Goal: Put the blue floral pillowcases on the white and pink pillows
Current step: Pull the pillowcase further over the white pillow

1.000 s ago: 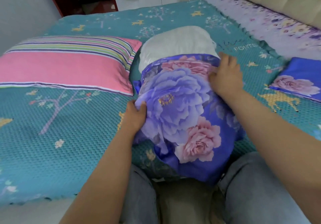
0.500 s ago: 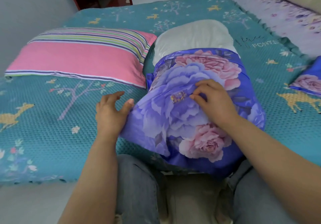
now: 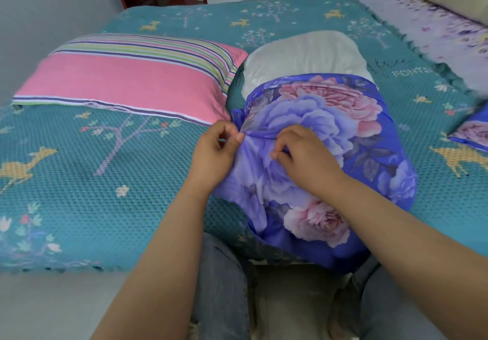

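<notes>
Pillowcase: the blue floral pillowcase [image 3: 330,155] is thin and slack and looks slippery; I judge it light and apt to bunch, so best taken by its fabric near the open hem.
White pillow: the white pillow [image 3: 303,57] is soft and bulky, its far end bare, the rest inside the case on the bed [image 3: 79,181] in front of me.
Left hand: my left hand [image 3: 214,152] pinches a fold at the case's left edge.
Right hand: my right hand [image 3: 306,157] rests on top, fingertips gathering cloth just beside the left.
Pink pillow: the pink pillow [image 3: 126,81] lies uncovered to the left.
Spare case: a second pillowcase [image 3: 472,131] lies at the far right.
</notes>
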Demonstrator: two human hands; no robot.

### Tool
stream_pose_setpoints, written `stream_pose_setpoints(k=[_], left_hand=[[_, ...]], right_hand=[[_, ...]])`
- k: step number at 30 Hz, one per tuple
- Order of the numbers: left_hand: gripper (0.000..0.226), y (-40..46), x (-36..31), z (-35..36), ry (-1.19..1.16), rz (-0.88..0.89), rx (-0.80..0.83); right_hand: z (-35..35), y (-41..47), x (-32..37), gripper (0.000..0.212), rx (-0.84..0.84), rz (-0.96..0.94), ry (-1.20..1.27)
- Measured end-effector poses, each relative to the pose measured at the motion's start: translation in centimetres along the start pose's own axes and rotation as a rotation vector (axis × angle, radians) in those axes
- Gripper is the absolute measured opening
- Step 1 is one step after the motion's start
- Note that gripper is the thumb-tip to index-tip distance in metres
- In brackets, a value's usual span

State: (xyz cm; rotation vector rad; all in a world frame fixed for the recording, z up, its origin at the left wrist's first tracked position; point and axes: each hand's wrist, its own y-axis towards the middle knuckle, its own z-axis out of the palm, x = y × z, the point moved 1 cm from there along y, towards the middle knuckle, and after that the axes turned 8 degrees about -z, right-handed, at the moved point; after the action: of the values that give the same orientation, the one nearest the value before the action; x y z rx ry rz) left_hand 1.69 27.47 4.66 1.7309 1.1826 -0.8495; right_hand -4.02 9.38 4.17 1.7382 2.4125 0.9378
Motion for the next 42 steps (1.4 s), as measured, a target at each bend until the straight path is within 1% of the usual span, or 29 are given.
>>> stream_pose_setpoints(k=[2, 4, 5, 6, 8, 10, 11, 13, 15, 17, 19, 20, 22, 23, 24, 25, 26, 27, 29, 31, 32, 33, 35, 36, 37, 39, 40, 41, 42], left_hand=[[0.025, 1.0, -1.6, 0.3, -0.054, 0.034, 0.044], [0.022, 2.2, -2.8, 0.7, -0.051, 0.069, 0.088], [0.023, 2.7, -3.1, 0.8, -0.028, 0.067, 0.104], [0.024, 3.1, -3.3, 0.9, -0.014, 0.054, 0.121], [0.023, 3.6, -3.3, 0.7, -0.012, 0.009, 0.137], [0.016, 3.4, -3.0, 0.4, -0.034, -0.033, 0.144], [0.013, 3.2, -2.7, 0.2, -0.058, -0.048, 0.164], [0.014, 2.8, -2.6, 0.0, -0.087, -0.045, 0.269], [0.018, 3.0, -2.8, 0.2, -0.003, -0.02, 0.364], [0.026, 3.9, -2.9, 0.5, 0.085, 0.018, 0.311], [0.027, 5.4, -2.8, 0.7, 0.057, 0.0, 0.246], [0.027, 6.1, -2.8, 0.8, 0.043, -0.012, 0.25], [0.027, 6.9, -2.7, 0.8, 0.061, -0.026, 0.32], [0.027, 7.1, -2.7, 0.7, 0.057, -0.036, 0.365], [0.026, 7.3, -2.7, 0.5, 0.034, -0.055, 0.398], [0.026, 7.5, -2.8, 0.0, -0.007, -0.085, 0.421], [0.026, 7.8, -2.8, -0.3, -0.062, -0.117, 0.442], [0.027, 8.1, -2.8, -0.7, -0.112, -0.143, 0.453], [0.029, 9.0, -2.6, -0.7, -0.142, -0.171, 0.41], [0.03, 9.9, -1.8, 0.1, -0.108, -0.204, 0.325], [0.03, 10.3, -1.3, 0.6, -0.087, -0.228, 0.307], [0.03, 10.4, -0.9, 1.2, -0.061, -0.253, 0.313], [0.028, 10.5, -0.1, 2.0, -0.036, -0.318, 0.346], [0.025, 10.5, 0.1, 2.1, -0.06, -0.369, 0.363], [0.02, 10.4, 0.4, 2.0, -0.123, -0.443, 0.389], [0.013, 10.0, 1.0, 1.8, -0.287, -0.611, 0.491], [0.018, 9.7, 1.3, 1.7, -0.315, -0.676, 0.543], [0.023, 9.4, 1.6, 1.7, -0.296, -0.706, 0.579], [0.023, 9.2, 1.7, 1.6, -0.251, -0.697, 0.606]], right_hand=[[-0.6, 0.5, 0.3, 0.031, 0.025, 0.075, 0.052], [-0.9, 0.7, 0.4, 0.043, 0.141, 0.07, -0.146], [-0.9, 0.8, 0.3, 0.041, 0.189, 0.052, -0.23], [-1.2, 1.0, 0.2, 0.036, 0.189, 0.042, -0.241], [-2.7, 1.7, 0.0, 0.022, 0.116, 0.067, -0.078], [-4.6, 2.8, -0.1, 0.02, 0.018, 0.153, 0.102], [-5.3, 3.5, -0.2, 0.018, -0.022, 0.187, 0.138], [-6.0, 4.9, -0.5, 0.015, -0.03, 0.207, 0.121], [-5.6, 6.1, -1.1, 0.014, 0.01, 0.206, 0.119], [-4.8, 7.0, -1.7, 0.017, 0.038, 0.223, 0.075], [-4.1, 7.3, -1.7, 0.027, 0.022, 0.23, 0.021], [-3.8, 7.1, -1.7, 0.035, 0.019, 0.233, 0.0], [-3.6, 6.7, -1.4, 0.05, 0.123, 0.22, -0.04], [-3.7, 6.6, -1.5, 0.05, 0.225, 0.211, -0.043], [-4.1, 6.5, -1.8, 0.045, 0.327, 0.187, -0.023], [-4.6, 6.6, -2.4, 0.035, 0.385, 0.176, 0.002], [-5.1, 6.8, -3.4, 0.028, 0.388, 0.183, -0.005], [-5.8, 7.1, -4.0, 0.029, 0.352, 0.211, -0.076], [-6.1, 7.1, -4.1, 0.041, 0.174, 0.239, -0.387], [-4.7, 6.3, -1.6, 0.035, -0.177, 0.051, -0.512], [-3.7, 5.5, 0.0, 0.028, -0.287, -0.092, -0.471], [-2.6, 4.3, 1.5, 0.026, -0.28, -0.218, -0.398], [-0.4, 1.9, 3.1, 0.049, -0.053, -0.293, -0.316], [0.4, 0.7, 3.2, 0.059, 0.06, -0.29, -0.36], [1.1, -0.3, 2.5, 0.064, 0.128, -0.296, -0.445], [1.8, -1.4, 1.3, 0.063, 0.169, -0.345, -0.573], [1.7, -1.5, 0.9, 0.064, 0.168, -0.375, -0.577], [1.6, -1.5, 0.5, 0.061, 0.168, -0.411, -0.537], [1.2, -1.2, 0.6, 0.052, 0.158, -0.426, -0.46]])
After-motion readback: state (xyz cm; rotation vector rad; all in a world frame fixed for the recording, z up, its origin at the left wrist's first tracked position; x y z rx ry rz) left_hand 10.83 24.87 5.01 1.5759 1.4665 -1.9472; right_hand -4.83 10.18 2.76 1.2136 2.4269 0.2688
